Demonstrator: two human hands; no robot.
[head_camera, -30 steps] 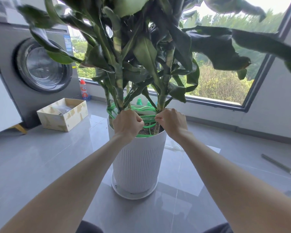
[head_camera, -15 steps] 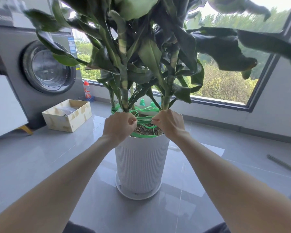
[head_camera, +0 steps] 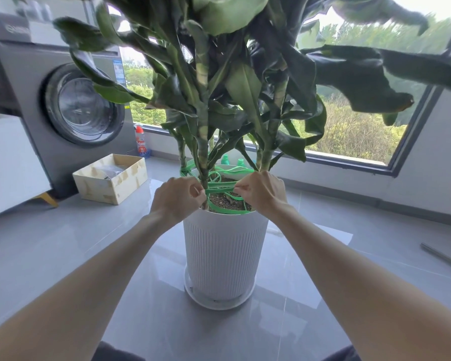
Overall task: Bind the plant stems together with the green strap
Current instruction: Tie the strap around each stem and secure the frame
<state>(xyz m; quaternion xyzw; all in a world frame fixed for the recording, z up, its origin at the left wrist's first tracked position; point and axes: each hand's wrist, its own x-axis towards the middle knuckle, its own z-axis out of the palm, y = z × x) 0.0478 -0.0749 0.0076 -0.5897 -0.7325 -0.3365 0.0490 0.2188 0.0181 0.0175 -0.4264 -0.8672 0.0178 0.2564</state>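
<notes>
Grey tile floor, white pot by window: green strap being pinched taut betw. L hand & R hand, at stems.

Left hand and right hand pinch the green strap stretched between them; stems rise just beyond the pot.

Two hands, the left hand and the right hand; one flat green plastic strap; at least three striped green plant stems; one ribbed white plastic pot; one grey washing machine; one open cardboard box; one red-capped bottle; two green-capped bottles.
</notes>
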